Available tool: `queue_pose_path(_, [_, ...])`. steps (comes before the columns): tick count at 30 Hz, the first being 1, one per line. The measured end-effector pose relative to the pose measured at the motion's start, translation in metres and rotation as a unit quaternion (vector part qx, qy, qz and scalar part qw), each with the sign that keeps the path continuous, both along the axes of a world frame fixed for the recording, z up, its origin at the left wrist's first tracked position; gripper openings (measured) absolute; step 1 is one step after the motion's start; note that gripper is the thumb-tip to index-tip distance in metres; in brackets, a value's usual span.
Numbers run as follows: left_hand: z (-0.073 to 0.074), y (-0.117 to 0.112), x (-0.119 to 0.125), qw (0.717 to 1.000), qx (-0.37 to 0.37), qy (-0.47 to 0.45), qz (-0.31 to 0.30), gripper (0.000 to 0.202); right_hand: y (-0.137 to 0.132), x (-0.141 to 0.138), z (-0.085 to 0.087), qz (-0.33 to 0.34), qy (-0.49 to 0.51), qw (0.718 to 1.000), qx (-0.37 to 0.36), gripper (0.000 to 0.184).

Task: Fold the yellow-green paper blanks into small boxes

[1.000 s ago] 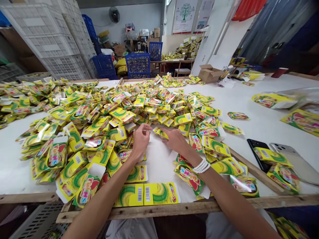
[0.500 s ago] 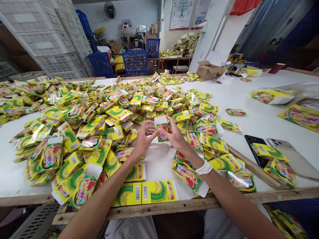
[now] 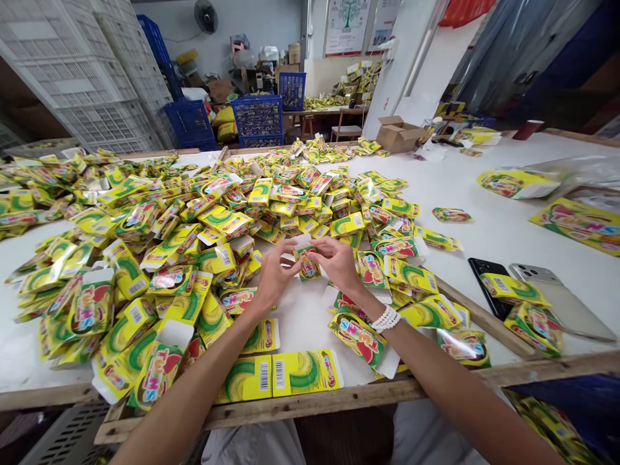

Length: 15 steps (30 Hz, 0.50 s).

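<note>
A small yellow and green carton (image 3: 307, 263) is held upright between both hands, just above the white table (image 3: 489, 239). My left hand (image 3: 272, 276) pinches its left side and top flap. My right hand (image 3: 338, 263), with a white bead bracelet at the wrist, grips its right side. A large heap of the same yellow cartons (image 3: 203, 206) spreads behind and to the left of the hands. Two flat unfolded cartons (image 3: 278, 376) lie at the near table edge, close to my left forearm.
Two phones (image 3: 533, 290) lie at the right with cartons on them. Flat printed sheets (image 3: 576, 223) sit at the far right. A cardboard box (image 3: 398, 134), blue crates (image 3: 256, 119) and stacked white crates (image 3: 87, 84) stand behind the table. The wooden edge (image 3: 339, 400) runs along the front.
My hands picked one carton off the table, raised it and brought it closer. They now work at its top flap. The view has shifted slightly.
</note>
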State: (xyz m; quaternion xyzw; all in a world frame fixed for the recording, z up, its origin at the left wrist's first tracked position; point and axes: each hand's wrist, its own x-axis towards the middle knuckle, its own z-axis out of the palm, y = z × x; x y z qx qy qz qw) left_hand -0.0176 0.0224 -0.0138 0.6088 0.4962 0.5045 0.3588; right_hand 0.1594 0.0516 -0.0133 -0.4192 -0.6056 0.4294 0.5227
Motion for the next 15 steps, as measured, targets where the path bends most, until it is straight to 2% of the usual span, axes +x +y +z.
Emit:
queue_pose_path(3, [0.001, -0.001, 0.000, 1.000, 0.004, -0.016, 0.000, 0.054, 0.002, 0.002, -0.001, 0.004, -0.005, 1.000, -0.002, 0.031])
queue_pose_path(6, [0.002, -0.001, -0.001, 1.000, 0.015, 0.007, 0.000, 0.046, 0.005, 0.008, 0.003, 0.031, -0.011, 0.999, -0.023, 0.027])
queue_pose_path(9, [0.001, 0.001, -0.001, 0.999, 0.032, 0.035, -0.009, 0.038, 0.008, 0.016, 0.012, 0.047, -0.001, 0.998, -0.045, 0.030])
queue_pose_path(15, [-0.004, 0.002, -0.001, 0.987, 0.090, 0.132, -0.028, 0.033, 0.005, 0.020, 0.024, 0.026, 0.063, 0.997, -0.048, 0.044])
